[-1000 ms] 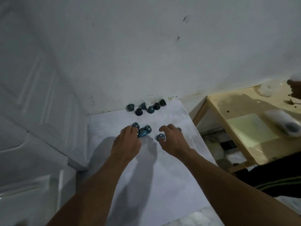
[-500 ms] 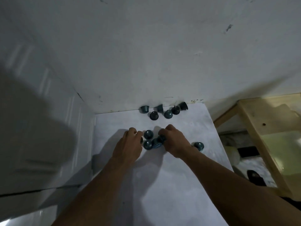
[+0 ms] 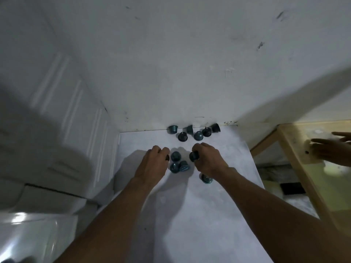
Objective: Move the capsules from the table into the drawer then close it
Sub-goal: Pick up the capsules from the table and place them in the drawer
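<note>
Your right hand (image 3: 207, 161) pinches 1 capsule (image 3: 194, 156), your left hand (image 3: 152, 165) curls, contents unclear; overfilling either grip could roll capsules off the table (image 3: 190, 215).

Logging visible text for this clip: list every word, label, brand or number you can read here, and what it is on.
None readable.
The capsules on the table are too small and blurred to show any print.
The wall carries only scuff marks, no lettering.
</note>
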`<state>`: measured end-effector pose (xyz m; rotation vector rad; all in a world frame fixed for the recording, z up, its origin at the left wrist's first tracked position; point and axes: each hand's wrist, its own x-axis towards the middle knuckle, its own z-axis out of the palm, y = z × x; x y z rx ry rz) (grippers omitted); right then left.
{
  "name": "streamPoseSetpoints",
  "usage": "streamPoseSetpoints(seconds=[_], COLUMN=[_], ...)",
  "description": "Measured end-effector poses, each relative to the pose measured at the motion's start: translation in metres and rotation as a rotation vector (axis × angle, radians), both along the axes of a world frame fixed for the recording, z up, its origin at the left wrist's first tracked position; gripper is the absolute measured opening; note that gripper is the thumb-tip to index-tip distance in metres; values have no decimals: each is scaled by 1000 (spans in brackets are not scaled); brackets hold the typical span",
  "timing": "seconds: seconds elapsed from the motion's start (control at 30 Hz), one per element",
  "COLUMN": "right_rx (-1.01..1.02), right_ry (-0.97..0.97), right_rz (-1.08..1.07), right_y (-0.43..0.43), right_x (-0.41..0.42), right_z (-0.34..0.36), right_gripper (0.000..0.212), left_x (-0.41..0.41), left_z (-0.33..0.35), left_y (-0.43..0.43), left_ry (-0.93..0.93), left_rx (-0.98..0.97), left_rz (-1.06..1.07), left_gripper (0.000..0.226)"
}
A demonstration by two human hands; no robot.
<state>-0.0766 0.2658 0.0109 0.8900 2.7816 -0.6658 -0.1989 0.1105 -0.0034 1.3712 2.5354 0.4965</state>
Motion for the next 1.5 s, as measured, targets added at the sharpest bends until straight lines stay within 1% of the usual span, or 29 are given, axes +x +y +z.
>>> streamPoseSetpoints(seconds=[0.07,0.1,0.17,0.23,0.33,0.47,0.53,0.63,0.73,0.83,0.9,0.93,1.0,1.07,1.2,1.33,1.5], right_rx=[8,10,10,1,4,5,-5,-24,-35,-33,-50,-62,-75,-81,-95,-118,-117], right_ry=[42,69,122,167,227,329,366,411,422,446,485,500,518,534,577,603,614], right_rz=[-6,-5,3,17,57,71,94,151,202,267,310,328,354,366,373,344,289], right_y=[-6,-11,-21,-32,-53,-88,-110,-144,-176,-214,-240,-254,-281,-308,-363,-414,-447], right_x=[8,13,25,39,65,103,122,145,148,143,135,129,115,99,68,44,20], right_z=[12,18,30,41,52,61,66,73,82,93,99,103,113,119,121,120,114], right_gripper=[27,32,44,47,39,25,22,18,19,25,27,32,39,36,33,36,37], left_x=[11,18,35,54,87,135,161,194,208,208,201,197,187,176,146,115,76], left_z=[15,23,38,52,66,74,79,88,100,110,114,117,121,124,128,130,125], left_y=[-9,-13,-25,-39,-62,-98,-122,-162,-198,-236,-263,-276,-302,-329,-386,-435,-470], left_ry=[-9,-8,2,12,19,29,40,74,98,48,36,35,30,25,6,9,-11], left_rx=[24,41,82,111,149,234,277,273,281,345,368,366,368,378,421,427,421], left_rz=[6,20,69,130,204,306,358,446,546,646,691,701,714,715,715,684,592], left_gripper=[28,29,26,23,27,26,28,27,23,23,36,42,43,40,47,47,45])
